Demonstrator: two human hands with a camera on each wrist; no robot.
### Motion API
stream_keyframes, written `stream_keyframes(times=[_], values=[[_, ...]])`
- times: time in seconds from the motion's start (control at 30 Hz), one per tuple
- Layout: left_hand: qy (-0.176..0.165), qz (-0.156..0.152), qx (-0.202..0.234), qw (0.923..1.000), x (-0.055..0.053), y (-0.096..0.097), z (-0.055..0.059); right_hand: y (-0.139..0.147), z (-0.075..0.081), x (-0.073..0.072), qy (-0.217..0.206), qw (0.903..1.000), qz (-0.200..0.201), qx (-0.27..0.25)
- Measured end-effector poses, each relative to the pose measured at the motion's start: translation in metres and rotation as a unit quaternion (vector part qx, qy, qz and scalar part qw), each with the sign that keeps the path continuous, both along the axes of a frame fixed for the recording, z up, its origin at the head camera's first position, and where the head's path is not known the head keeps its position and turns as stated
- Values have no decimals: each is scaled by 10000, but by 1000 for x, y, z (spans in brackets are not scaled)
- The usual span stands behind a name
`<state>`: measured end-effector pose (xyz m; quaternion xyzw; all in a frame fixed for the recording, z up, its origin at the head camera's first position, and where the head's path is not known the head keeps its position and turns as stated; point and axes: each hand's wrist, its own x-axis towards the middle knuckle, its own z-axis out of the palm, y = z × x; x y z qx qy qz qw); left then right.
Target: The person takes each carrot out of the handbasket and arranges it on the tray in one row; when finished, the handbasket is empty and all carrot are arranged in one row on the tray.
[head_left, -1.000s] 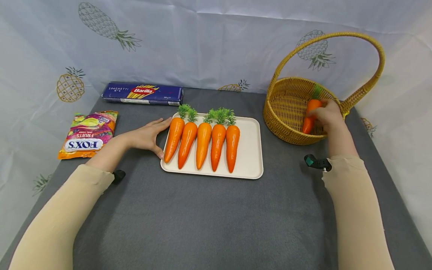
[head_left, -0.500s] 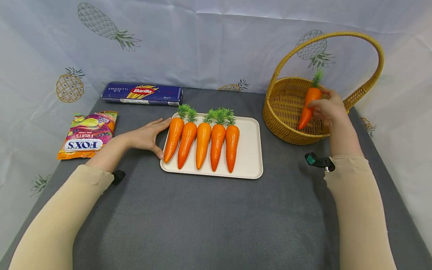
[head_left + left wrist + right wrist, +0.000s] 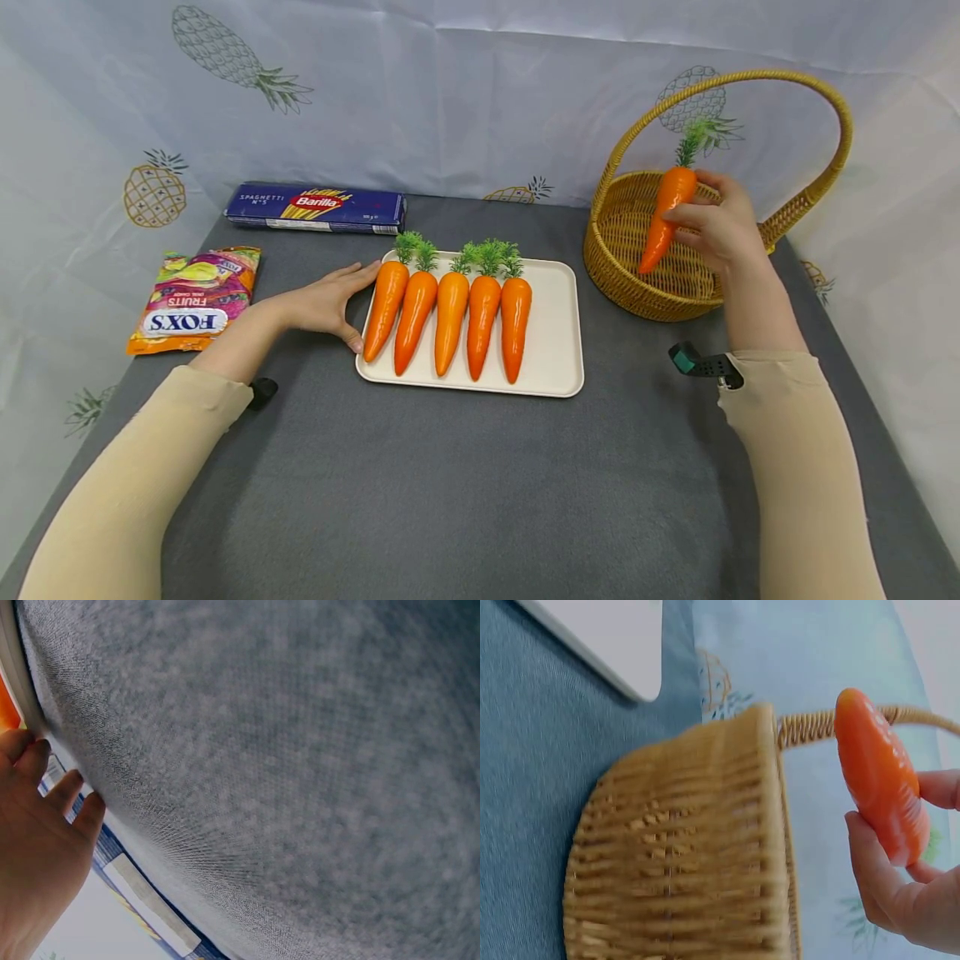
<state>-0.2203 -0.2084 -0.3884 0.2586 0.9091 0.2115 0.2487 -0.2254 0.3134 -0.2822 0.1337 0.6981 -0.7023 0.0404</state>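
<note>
My right hand (image 3: 716, 218) pinches an orange carrot (image 3: 670, 208) with a green leafy top, held tilted over the wicker basket (image 3: 622, 279), tip down to the left. In the right wrist view, thumb and fingers grip the carrot (image 3: 877, 772) outside the basket's rim (image 3: 769, 787). At the left end of a cream tray (image 3: 555, 333), my left hand (image 3: 322, 302) rests with spread fingers and thumb against the edge. Several carrots (image 3: 450, 321) lie side by side on that tray, leafy tops away from me. The left wrist view shows the left hand (image 3: 45, 825) by the tray's rim (image 3: 16, 667).
A blue spaghetti box (image 3: 315, 208) lies along the back of the grey table (image 3: 465, 492). To the left is a bag of fruit candy (image 3: 197, 300). The basket's tall arched handle (image 3: 750, 77) rises above its opening, and a pineapple-print cloth (image 3: 480, 108) hangs behind.
My right hand has lifted the carrot up out of the basket and shifted it slightly left. The left hand and the tray have stayed in place.
</note>
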Motion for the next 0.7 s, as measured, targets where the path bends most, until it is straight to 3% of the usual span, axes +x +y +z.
stream_keyframes(times=[0.23, 0.7], values=[[-5, -13, 7, 10000, 0, 0, 0, -18, 2, 7, 50, 9995, 180, -258], [-54, 18, -7, 10000, -1, 0, 1, -37, -4, 19, -81, 9980, 609, -164]])
